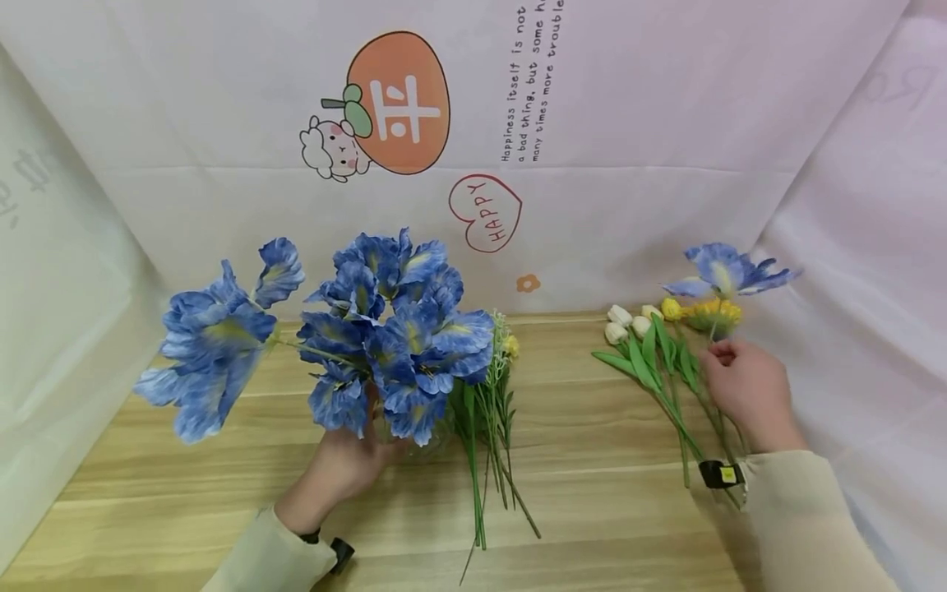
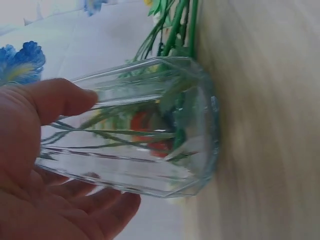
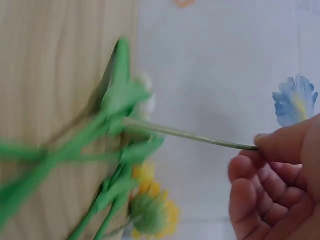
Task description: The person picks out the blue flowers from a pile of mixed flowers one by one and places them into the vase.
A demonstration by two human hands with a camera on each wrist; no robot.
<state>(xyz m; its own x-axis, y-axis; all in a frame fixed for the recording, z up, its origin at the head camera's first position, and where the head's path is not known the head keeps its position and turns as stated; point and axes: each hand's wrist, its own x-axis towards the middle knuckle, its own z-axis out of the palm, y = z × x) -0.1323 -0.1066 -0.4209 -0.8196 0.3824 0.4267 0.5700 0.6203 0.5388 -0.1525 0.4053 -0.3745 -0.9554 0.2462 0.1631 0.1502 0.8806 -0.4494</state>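
My left hand holds a clear glass vase, thumb on one side and fingers on the other in the left wrist view. Thin stems stand inside the glass. Large blue artificial flowers spread from its top and hide most of it in the head view; one bloom leans far out to the left. At the right, my right hand pinches the thin green stem of a single blue flower between thumb and forefinger. That flower is raised above the white tulips and yellow flowers.
White tulips with green leaves and a yellow flower lie on the wooden table by the right hand. Beside the vase lies a bunch of green stems with small white and yellow blooms. A printed white cloth hangs behind.
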